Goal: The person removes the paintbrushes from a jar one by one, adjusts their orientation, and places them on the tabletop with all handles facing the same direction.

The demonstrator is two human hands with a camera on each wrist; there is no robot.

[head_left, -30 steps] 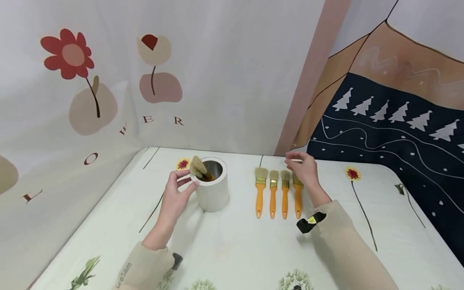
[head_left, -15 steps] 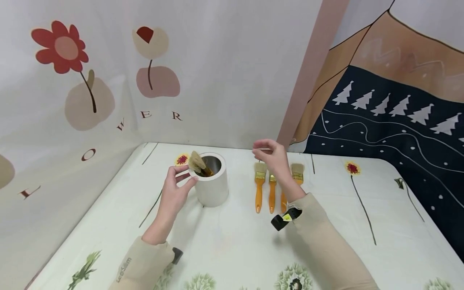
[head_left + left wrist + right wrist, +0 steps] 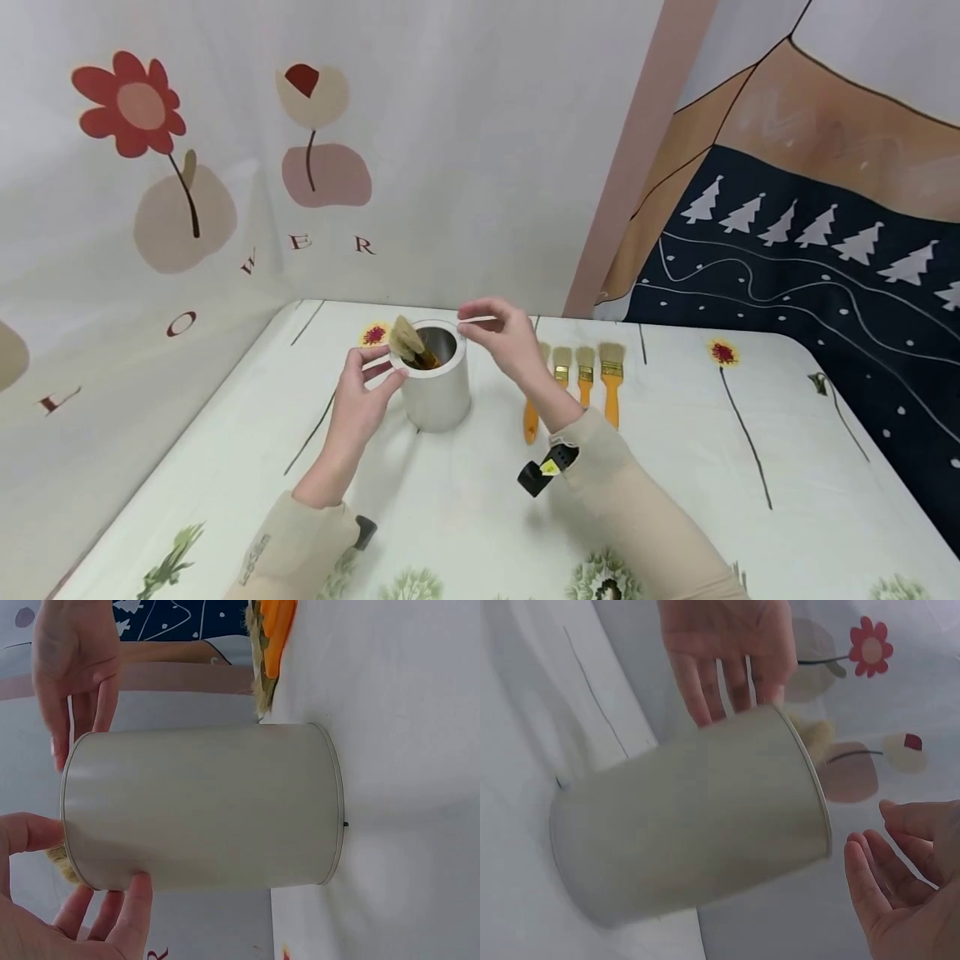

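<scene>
A white cylindrical can (image 3: 438, 400) stands upright on the table, its inside metallic. My left hand (image 3: 362, 407) grips it at the upper left side, with the thumb (image 3: 30, 832) at the rim and the fingers (image 3: 133, 915) against the wall. Out of the can's mouth, leaning left, stick pale paintbrush bristles (image 3: 405, 340); the handles are hidden inside. On the other side, my right hand (image 3: 506, 337) hovers by the rim with fingers loosely bent and nothing between them. In the right wrist view, a gap shows between the right fingertips (image 3: 855, 851) and the can.
Right of the can several orange-handled paintbrushes (image 3: 611, 375) lie in a row, bristles away from me, partly covered by my right forearm. A flower-printed white cloth (image 3: 465, 517) covers the table. Behind it hangs a printed curtain (image 3: 480, 167).
My right hand has swept left from above the rightmost paintbrush, over the row, to the can's right rim. The left hand and the can have stayed in place.
</scene>
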